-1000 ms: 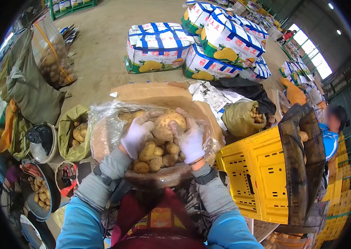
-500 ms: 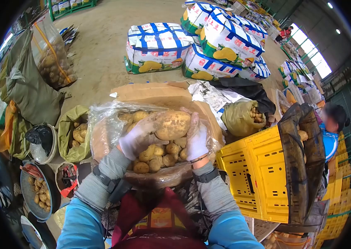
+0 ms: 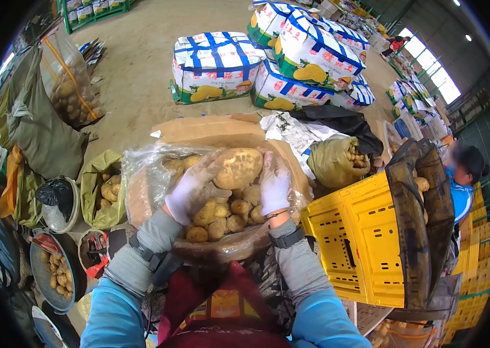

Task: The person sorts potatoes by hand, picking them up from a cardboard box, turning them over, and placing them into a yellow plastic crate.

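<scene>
A large potato (image 3: 238, 168) is held between my two gloved hands, above a cardboard box (image 3: 210, 131) lined with clear plastic. My left hand (image 3: 196, 187) grips its left side, and the fingers of my right hand (image 3: 273, 181) rest against its right side. Below the hands, many smaller potatoes (image 3: 217, 225) lie in the box. More potatoes show behind my left hand.
Right of the box stands a yellow crate (image 3: 356, 240); beyond it is a co-worker (image 3: 464, 180). A green sack (image 3: 339, 162) of small potatoes lies behind the crate. At left are an open sack (image 3: 101, 188) and a blue basin (image 3: 52, 272). Packed bags (image 3: 217, 68) stand ahead.
The large potato has been turned from lying lengthwise to a more upright, rounder face and raised slightly. My fingers have shifted around it, and the view has moved a little.
</scene>
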A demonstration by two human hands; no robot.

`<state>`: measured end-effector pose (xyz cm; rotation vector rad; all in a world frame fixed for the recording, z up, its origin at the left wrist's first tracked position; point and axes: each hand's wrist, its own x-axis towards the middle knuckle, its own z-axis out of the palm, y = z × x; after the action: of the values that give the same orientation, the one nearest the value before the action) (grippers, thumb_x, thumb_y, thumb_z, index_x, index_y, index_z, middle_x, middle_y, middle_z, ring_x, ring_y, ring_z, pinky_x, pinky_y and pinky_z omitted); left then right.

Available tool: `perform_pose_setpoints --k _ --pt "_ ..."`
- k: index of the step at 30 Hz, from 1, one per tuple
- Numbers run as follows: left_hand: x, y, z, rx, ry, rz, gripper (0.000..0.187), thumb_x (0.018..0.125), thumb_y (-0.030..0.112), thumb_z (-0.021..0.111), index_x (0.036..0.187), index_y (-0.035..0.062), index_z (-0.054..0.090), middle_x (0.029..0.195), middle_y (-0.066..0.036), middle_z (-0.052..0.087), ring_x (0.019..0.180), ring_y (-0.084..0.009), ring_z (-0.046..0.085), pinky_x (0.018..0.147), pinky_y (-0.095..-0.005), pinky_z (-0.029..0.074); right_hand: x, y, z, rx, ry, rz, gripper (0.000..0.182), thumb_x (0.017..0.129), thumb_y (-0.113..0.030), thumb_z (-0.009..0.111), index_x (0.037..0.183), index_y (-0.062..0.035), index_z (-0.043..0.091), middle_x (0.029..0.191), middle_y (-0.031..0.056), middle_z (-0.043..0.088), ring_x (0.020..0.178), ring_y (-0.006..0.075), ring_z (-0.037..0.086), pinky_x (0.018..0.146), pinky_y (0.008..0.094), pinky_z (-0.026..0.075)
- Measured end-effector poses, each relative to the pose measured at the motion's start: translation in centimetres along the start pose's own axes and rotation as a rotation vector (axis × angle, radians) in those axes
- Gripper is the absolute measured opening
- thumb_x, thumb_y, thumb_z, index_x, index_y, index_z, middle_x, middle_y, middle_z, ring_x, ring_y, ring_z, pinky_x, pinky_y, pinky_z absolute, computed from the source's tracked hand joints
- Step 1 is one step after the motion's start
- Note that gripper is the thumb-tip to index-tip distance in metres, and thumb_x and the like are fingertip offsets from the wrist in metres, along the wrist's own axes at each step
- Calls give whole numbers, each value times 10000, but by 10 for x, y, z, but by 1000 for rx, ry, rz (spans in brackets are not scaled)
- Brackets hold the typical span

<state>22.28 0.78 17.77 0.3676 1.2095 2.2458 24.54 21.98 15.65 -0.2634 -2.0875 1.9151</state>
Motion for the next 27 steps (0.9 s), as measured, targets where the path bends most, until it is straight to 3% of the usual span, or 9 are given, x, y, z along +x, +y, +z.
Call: perform_pose_setpoints --k 3,5,14,17,19,21,23,26,27 --pt "7 -15 -14 127 -48 76 540 980 169 567 1466 51 362 1385 -116 510 1181 -203 579 777 -316 588 0 8 12 31 31 -82 384 1001 -257 556 1280 7 557 1218 199 630 1122 260 609 927 337 483" --pt "2 -4 -6 -348 -62 -153 533 994 197 552 1468 58 353 1375 -112 516 1151 -208 597 759 -312 588 -15 -25 19 -532 20 -259 356 1007 -214 547 1269 25 561 1218 190 632 1119 224 606 926 317 483" --pt "-3 3 7 -121 -84 -81 510 991 132 538 1457 28 361 1325 -113 558 1035 -227 657 698 -272 574 -8 -49 3 -287 24 174 352 1002 -182 552 1269 48 567 1176 180 648 1102 235 609 957 321 463" --pt "1 -4 0 -500 -83 -307 461 1022 176 491 1440 18 380 1272 -132 600 1015 -242 673 649 -259 552 -10 -30 14 99 15 -286 304 999 -166 546 1210 41 618 1095 174 676 1053 238 632 935 326 475" --pt "2 -12 -1 141 -143 6 448 1048 252 433 1426 16 389 1230 -142 628 976 -251 689 604 -256 533 -9 -22 14 -162 -14 -319 307 1000 -171 541 1216 33 618 1117 173 671 1058 238 629 924 324 482" --pt "3 -20 -7 166 -237 37 483 1067 322 340 1426 1 379 1233 -157 632 973 -254 691 613 -243 526 -9 -18 10 -291 -63 -302 338 1003 -205 538 1240 26 603 1168 171 653 1079 239 617 924 324 484" --pt "4 -20 -19 -428 -351 -206 566 1080 385 213 1440 -29 350 1279 -176 612 1004 -252 679 675 -220 531 -5 -21 0 -289 -141 -243 400 1007 -268 539 1281 21 573 1245 167 623 1115 243 596 932 327 482" --pt "1 -19 -17 -189 -171 -205 612 1072 430 184 1439 -33 341 1214 -165 651 884 -206 698 581 -218 499 -7 -29 1 -173 -165 -129 450 1011 -333 536 1311 1 555 1300 160 589 1157 243 574 942 327 481" --pt "-1 -17 -13 -167 -128 -174 530 1054 357 297 1435 -9 339 1133 -166 664 826 -204 697 545 -224 486 -10 -35 2 -68 -168 -77 451 1015 -335 530 1316 1 549 1295 154 591 1158 234 573 945 325 480"
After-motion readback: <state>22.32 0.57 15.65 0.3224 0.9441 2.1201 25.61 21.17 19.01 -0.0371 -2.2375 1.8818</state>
